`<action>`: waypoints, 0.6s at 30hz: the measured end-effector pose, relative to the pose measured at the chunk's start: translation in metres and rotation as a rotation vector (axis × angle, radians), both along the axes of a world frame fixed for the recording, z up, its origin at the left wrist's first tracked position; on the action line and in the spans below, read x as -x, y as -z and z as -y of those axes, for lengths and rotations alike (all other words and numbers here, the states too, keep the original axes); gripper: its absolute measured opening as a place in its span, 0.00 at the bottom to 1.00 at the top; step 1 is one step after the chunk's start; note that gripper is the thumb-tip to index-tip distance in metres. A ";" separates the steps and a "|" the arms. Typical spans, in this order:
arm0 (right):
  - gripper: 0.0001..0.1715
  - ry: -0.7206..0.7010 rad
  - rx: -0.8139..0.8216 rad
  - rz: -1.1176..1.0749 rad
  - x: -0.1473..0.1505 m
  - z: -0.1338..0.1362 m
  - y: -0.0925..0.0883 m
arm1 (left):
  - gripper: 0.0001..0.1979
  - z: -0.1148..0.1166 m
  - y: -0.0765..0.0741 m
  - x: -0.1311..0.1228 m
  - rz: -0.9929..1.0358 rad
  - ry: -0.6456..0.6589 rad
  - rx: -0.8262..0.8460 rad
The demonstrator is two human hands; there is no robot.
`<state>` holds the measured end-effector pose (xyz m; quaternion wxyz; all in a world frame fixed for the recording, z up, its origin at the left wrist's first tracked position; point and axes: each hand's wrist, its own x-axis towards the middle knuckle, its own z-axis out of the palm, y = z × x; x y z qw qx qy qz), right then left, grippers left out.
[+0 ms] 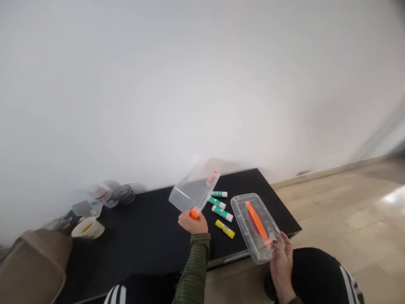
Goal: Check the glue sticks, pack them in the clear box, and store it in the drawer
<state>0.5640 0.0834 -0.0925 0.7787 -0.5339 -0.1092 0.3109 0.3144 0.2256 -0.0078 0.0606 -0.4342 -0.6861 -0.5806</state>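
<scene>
Left hand [193, 223] curls its fingers around the orange latch [195, 214] of a clear box [190, 192]; right hand [281, 266] grips another clear box [253, 226]. Glue sticks [222, 213] lie between them on the tabletop [133, 249].

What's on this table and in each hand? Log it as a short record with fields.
Left hand: holds a tilted clear plastic container by its orange clip
Right hand: holds a clear plastic case with an orange handle
Between hands: three green-and-white glue sticks, one yellow glue stick
Surface: black table
Far left: white cup
</scene>
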 end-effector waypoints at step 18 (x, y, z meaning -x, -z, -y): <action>0.45 0.015 0.141 0.571 -0.037 -0.066 -0.068 | 0.16 -0.006 -0.041 0.125 1.164 0.215 -0.003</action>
